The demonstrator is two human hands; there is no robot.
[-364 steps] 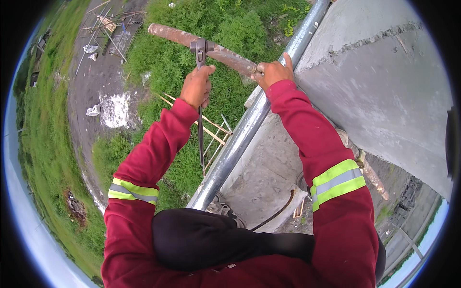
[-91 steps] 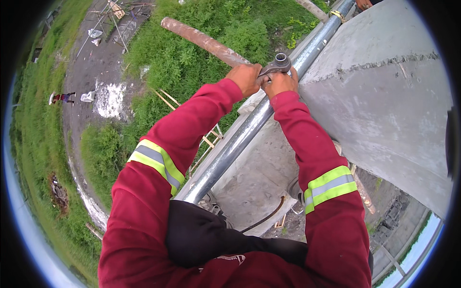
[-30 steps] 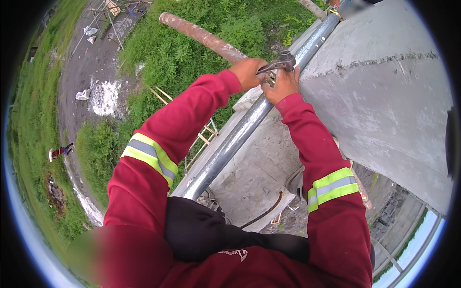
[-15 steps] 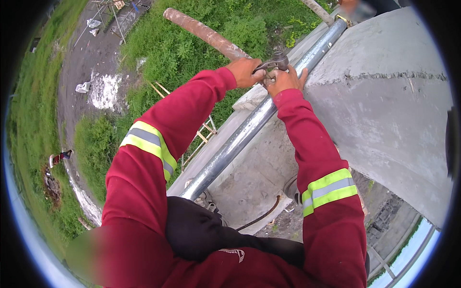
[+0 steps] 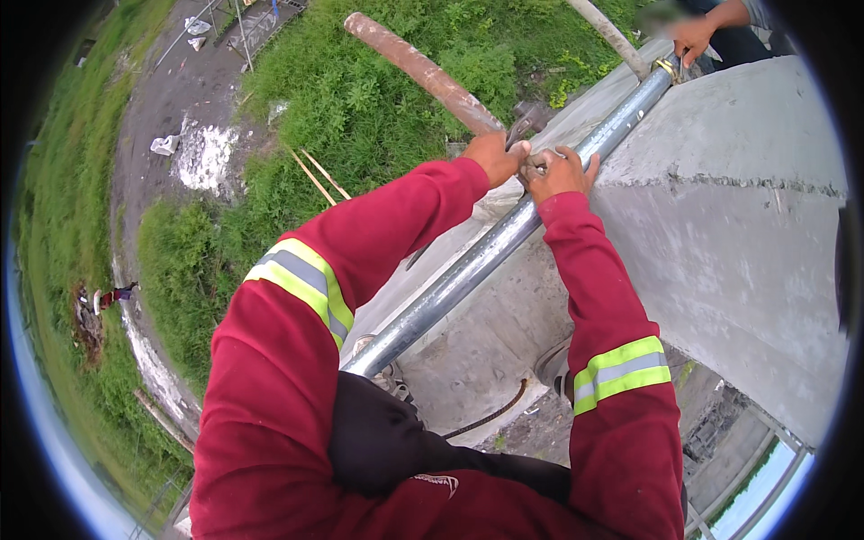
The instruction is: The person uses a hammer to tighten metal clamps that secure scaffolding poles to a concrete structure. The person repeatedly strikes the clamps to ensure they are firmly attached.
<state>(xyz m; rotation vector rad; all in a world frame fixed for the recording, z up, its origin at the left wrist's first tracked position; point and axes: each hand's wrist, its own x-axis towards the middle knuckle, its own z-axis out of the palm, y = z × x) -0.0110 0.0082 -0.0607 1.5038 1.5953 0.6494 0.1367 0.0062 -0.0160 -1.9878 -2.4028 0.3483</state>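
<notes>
A shiny galvanized pipe [image 5: 441, 301] runs diagonally along a concrete ledge, from near my body toward the upper right. Beyond its middle, a dark metal pipe clamp [image 5: 529, 121] sits beside the end of a rusty pipe [image 5: 423, 74]. My left hand [image 5: 495, 158] is closed at the clamp, its thumb toward my right hand. Just above the galvanized pipe, my right hand [image 5: 560, 173] pinches part of the clamp, with one finger held out along the pipe. My fingers cover much of the clamp's near side.
A grey concrete mass [image 5: 720, 234] rises on the right. At the pipe's far end, a co-worker's hand [image 5: 693, 40] is beside a yellowish clamp [image 5: 664, 67] and another pipe [image 5: 612, 36]. A bent rebar [image 5: 493, 416] protrudes below. Grass and a path lie far below left.
The view has shifted, so the scene sits farther right and lower. The clamp's upper part has tipped away from my hands. The co-worker's hand has come into sight at the far end.
</notes>
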